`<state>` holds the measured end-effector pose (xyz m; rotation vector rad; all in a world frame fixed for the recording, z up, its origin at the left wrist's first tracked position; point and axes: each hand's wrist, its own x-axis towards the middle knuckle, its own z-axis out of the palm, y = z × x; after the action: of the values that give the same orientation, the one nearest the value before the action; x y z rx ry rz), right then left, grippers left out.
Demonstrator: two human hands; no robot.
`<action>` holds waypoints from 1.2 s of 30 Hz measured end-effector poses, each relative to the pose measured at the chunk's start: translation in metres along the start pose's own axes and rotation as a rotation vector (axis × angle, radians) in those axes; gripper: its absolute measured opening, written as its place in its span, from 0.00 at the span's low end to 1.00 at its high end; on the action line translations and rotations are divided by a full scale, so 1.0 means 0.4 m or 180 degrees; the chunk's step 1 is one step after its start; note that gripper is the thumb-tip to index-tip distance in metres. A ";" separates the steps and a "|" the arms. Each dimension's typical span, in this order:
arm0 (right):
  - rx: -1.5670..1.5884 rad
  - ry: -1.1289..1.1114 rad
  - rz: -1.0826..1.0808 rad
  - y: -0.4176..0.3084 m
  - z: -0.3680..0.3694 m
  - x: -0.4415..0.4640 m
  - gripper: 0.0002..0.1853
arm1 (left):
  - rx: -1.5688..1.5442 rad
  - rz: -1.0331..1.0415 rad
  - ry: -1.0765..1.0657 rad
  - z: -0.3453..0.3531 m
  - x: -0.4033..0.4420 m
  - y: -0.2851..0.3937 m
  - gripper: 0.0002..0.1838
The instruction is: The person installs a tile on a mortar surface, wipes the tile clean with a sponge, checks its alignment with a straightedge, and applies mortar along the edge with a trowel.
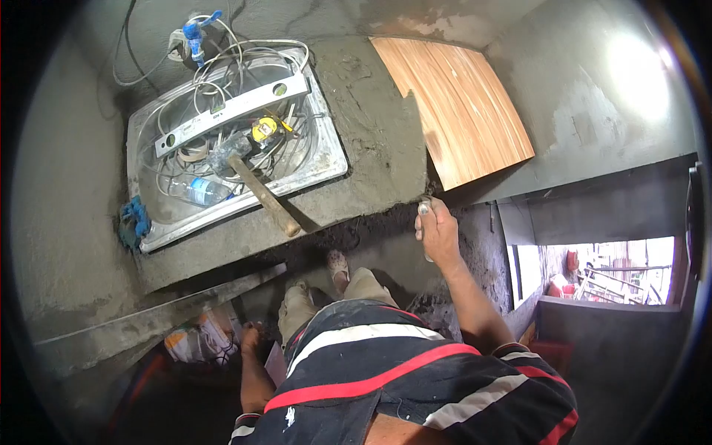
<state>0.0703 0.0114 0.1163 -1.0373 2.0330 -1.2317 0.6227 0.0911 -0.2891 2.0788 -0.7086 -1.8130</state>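
My right hand [439,231] is closed around a small hand tool at the front edge of the wet cement counter [374,141]. Only a pale, rounded end of the tool shows above the fist, so its kind is unclear. A wood-grain tile [463,111] lies on the counter just beyond this hand, with cement along its left side. Low on the left, in shadow, my left hand [252,337] hangs with curled fingers beside a white and orange bag [200,340]. Whether anything is in those fingers is hidden.
A sink [336,152] set in the counter holds cables, a spirit level [233,113], a yellow tape measure [264,130], a plastic bottle [206,191] and a hammer [259,194], whose handle overhangs the rim. A blue tap [194,38] is on the wall. A ledge [170,305] crosses below.
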 end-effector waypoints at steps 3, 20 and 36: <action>0.0043 0.0173 0.0105 0.078 0.034 -0.045 0.17 | -0.0195 -0.0301 -0.0221 -0.034 0.017 0.060 0.15; -0.1213 0.0612 -0.0210 0.313 0.206 -0.125 0.13 | 0.0015 -0.0277 -0.0446 -0.110 0.062 -0.010 0.23; -0.2519 -0.0441 0.0769 0.587 -0.020 -0.411 0.19 | 0.1115 0.0592 -0.0304 0.049 -0.201 0.210 0.34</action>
<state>0.0772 0.2186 -0.0819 -1.1102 2.4880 -0.1953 0.5821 0.0664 -0.1814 2.0531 -1.2809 -1.7952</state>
